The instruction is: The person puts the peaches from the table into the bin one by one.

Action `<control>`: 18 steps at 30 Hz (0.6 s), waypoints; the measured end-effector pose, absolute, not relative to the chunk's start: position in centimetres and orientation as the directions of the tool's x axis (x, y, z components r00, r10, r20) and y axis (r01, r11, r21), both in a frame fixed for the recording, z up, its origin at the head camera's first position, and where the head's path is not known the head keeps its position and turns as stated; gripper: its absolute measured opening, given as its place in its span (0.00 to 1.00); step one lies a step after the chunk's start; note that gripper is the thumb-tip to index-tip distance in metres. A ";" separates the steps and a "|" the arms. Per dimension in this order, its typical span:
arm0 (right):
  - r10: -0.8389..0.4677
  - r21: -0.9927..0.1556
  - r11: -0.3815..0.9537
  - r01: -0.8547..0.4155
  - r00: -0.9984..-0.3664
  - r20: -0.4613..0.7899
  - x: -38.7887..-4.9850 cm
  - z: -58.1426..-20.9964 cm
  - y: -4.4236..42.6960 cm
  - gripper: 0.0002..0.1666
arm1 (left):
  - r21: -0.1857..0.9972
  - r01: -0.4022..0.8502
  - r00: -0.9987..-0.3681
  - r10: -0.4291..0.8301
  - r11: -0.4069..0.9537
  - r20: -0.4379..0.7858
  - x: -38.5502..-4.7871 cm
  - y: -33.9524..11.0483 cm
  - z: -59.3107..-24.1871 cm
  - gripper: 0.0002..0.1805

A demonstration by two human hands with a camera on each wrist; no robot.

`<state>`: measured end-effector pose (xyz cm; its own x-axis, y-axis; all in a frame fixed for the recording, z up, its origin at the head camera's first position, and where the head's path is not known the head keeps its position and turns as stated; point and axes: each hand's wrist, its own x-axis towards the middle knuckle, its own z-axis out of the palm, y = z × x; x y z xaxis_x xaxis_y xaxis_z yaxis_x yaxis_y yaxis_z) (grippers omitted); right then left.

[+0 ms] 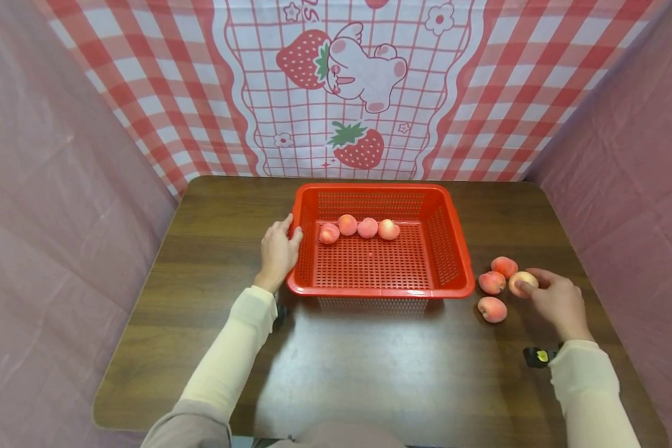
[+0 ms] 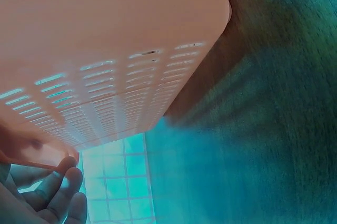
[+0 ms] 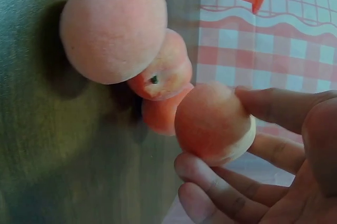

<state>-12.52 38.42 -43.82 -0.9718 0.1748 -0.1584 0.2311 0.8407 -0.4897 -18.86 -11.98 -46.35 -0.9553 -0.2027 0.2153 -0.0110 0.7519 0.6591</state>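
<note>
Cream sleeves (image 1: 235,348) up front, one peach (image 3: 213,121) between fingers

Both sleeves reach over the wood-grain table (image 1: 173,298). The right hand (image 1: 562,305) pinches the peach, its thumb and fingers narrowed round the fruit (whether it clears the table I cannot tell). Three loose peaches (image 1: 492,310) lie near it, to the right of the red plastic basket (image 1: 369,293). Inside that, four more peaches (image 1: 368,228) sit in an uneven row on the slotted floor, towards the far wall. The left hand (image 1: 278,254) holds the basket's left rim, fingers bent at the edge.

As for handling, the held peach looks light, fairly firm and easy to bruise; its matte skin should grip rather than slip. Its widest part seems the best hold, with gentle, evenly spread pressure and no fingernails. The basket is probably light too, slightly flexible, and apt to slide if nudged; its broad rim is the natural place to steady it.
</note>
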 end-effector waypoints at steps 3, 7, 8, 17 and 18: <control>0.178 -0.516 0.831 0.209 -0.978 -0.109 -12.6 -43.6 38.2 0.39 | 0.658 -0.013 -0.954 -0.206 0.753 0.217 -18.9 -12.0 -46.4 0.25; 0.169 -0.529 0.834 0.159 -0.985 -0.030 -12.7 -43.2 37.9 0.36 | 0.656 -0.010 -0.951 -0.209 0.755 0.226 -18.9 -12.0 -46.5 0.25; 0.168 -0.529 0.835 0.150 -0.986 -0.014 -12.8 -43.1 37.8 0.36 | 0.656 -0.009 -0.951 -0.209 0.755 0.228 -18.9 -12.0 -46.5 0.25; 0.162 -0.565 0.812 0.145 -0.987 -0.021 -13.5 -41.7 36.7 0.38 | 0.656 -0.004 -0.954 -0.200 0.755 0.225 -18.9 -12.0 -46.5 0.25; 0.158 -0.570 0.810 0.139 -0.987 -0.015 -13.7 -41.5 36.6 0.38 | 0.657 -0.004 -0.954 -0.200 0.754 0.223 -19.0 -12.0 -46.5 0.25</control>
